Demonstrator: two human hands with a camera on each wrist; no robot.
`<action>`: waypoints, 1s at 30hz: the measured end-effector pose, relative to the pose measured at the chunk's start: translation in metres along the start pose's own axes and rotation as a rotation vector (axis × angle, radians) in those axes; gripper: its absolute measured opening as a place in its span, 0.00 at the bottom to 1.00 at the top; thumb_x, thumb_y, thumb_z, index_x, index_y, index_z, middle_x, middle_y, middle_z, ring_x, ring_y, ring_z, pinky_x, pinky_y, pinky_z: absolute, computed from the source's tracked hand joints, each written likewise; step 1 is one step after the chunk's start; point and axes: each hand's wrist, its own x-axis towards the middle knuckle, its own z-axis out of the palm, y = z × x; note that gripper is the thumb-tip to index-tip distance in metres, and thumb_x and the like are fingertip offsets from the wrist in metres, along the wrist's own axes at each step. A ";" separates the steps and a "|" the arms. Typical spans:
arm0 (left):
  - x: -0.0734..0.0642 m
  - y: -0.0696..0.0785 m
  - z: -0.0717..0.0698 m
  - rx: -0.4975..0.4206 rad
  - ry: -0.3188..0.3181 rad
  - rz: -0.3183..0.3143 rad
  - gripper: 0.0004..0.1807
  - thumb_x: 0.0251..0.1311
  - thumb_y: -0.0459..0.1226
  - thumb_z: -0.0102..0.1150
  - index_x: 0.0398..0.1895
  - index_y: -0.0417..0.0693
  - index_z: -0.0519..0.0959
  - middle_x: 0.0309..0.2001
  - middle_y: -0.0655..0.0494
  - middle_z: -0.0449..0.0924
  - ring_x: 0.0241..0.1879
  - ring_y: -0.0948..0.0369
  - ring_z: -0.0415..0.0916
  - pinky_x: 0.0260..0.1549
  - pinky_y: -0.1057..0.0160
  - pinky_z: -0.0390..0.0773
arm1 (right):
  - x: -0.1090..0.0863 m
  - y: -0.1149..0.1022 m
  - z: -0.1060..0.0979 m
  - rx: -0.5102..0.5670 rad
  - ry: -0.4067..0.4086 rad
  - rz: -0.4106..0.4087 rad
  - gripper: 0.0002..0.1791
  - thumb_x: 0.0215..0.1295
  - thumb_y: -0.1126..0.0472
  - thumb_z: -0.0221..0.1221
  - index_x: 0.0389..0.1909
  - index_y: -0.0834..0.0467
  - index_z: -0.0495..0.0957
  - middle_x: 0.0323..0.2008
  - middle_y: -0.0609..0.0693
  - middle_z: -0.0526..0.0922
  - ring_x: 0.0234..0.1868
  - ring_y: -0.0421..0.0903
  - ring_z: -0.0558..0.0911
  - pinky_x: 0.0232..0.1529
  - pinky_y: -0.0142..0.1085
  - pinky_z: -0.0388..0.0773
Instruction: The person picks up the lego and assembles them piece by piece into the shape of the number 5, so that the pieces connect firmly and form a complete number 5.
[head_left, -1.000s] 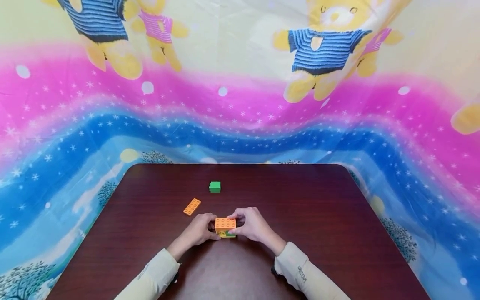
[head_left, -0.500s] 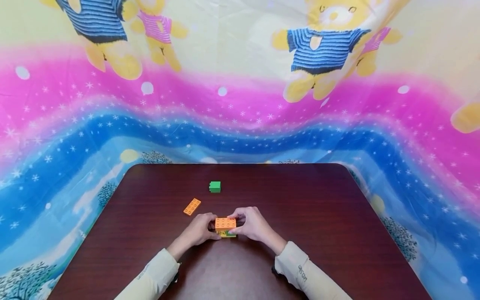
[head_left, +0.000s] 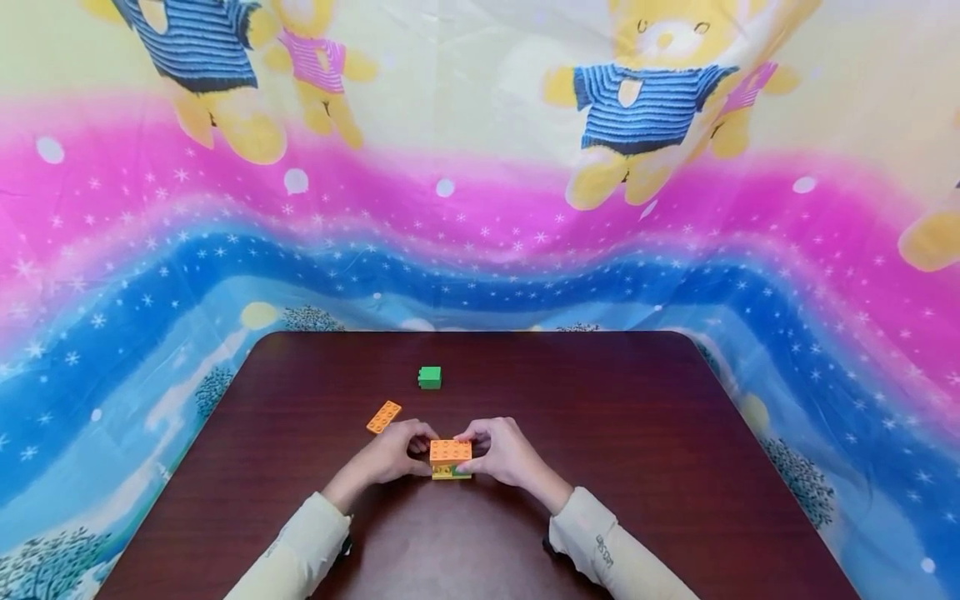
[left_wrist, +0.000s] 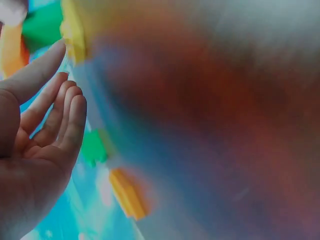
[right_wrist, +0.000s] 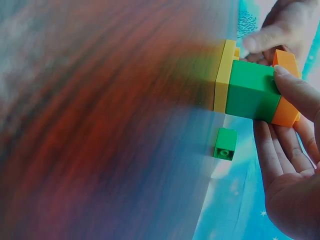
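Observation:
A small stack of toy building bricks stands near the middle of the table. Its layers are a yellow plate (right_wrist: 222, 80) at the bottom, a green brick (right_wrist: 252, 92) on one half, and an orange brick (head_left: 451, 452) across the top, overhanging the yellow studs. My right hand (head_left: 506, 452) pinches the stack from the right, thumb on the near side at the green and orange bricks, fingers behind. To the left of the stack is my left hand (head_left: 392, 454), fingers loosely bent and holding nothing. Its thumb tip comes right up to the yellow plate in the left wrist view.
A loose orange plate (head_left: 384, 417) lies just beyond my left hand. Farther back, a loose green brick (head_left: 430, 378) rests on its side. The dark wooden table (head_left: 600, 392) ends at a patterned cloth (head_left: 480, 217) hanging behind it.
My left hand has let go of the stack and drawn slightly left. The right hand keeps its hold and the stack stays in place.

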 end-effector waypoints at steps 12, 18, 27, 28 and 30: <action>0.045 -0.023 -0.035 -0.093 0.277 -0.110 0.25 0.63 0.33 0.71 0.62 0.37 0.77 0.55 0.37 0.79 0.55 0.43 0.79 0.57 0.43 0.80 | 0.001 0.002 0.000 0.007 0.005 0.004 0.21 0.50 0.58 0.81 0.47 0.50 0.89 0.44 0.44 0.89 0.42 0.38 0.88 0.46 0.35 0.87; 0.064 -0.036 -0.039 -0.153 0.303 -0.218 0.30 0.65 0.35 0.70 0.69 0.41 0.73 0.64 0.41 0.75 0.63 0.44 0.74 0.62 0.42 0.77 | 0.001 0.002 0.000 0.010 -0.001 0.004 0.22 0.50 0.58 0.81 0.48 0.50 0.89 0.45 0.45 0.88 0.42 0.38 0.88 0.46 0.35 0.87; 0.079 -0.049 -0.031 -0.206 0.248 -0.277 0.36 0.65 0.33 0.70 0.75 0.43 0.67 0.71 0.40 0.70 0.69 0.43 0.69 0.66 0.41 0.74 | 0.001 0.003 0.001 0.007 -0.005 0.008 0.22 0.51 0.57 0.80 0.49 0.49 0.89 0.46 0.44 0.88 0.43 0.38 0.87 0.48 0.36 0.87; 0.080 -0.049 -0.030 -0.209 0.241 -0.280 0.36 0.65 0.33 0.69 0.75 0.43 0.67 0.71 0.40 0.70 0.69 0.42 0.69 0.65 0.41 0.74 | 0.001 0.004 0.001 0.007 -0.006 0.006 0.22 0.51 0.57 0.80 0.49 0.49 0.89 0.46 0.44 0.88 0.43 0.38 0.87 0.48 0.36 0.87; 0.083 -0.049 -0.028 -0.226 0.232 -0.284 0.36 0.66 0.33 0.68 0.75 0.43 0.67 0.71 0.40 0.70 0.69 0.43 0.69 0.65 0.41 0.75 | 0.001 0.003 -0.001 0.005 -0.007 0.006 0.22 0.51 0.57 0.80 0.49 0.49 0.89 0.47 0.44 0.88 0.43 0.38 0.87 0.48 0.36 0.87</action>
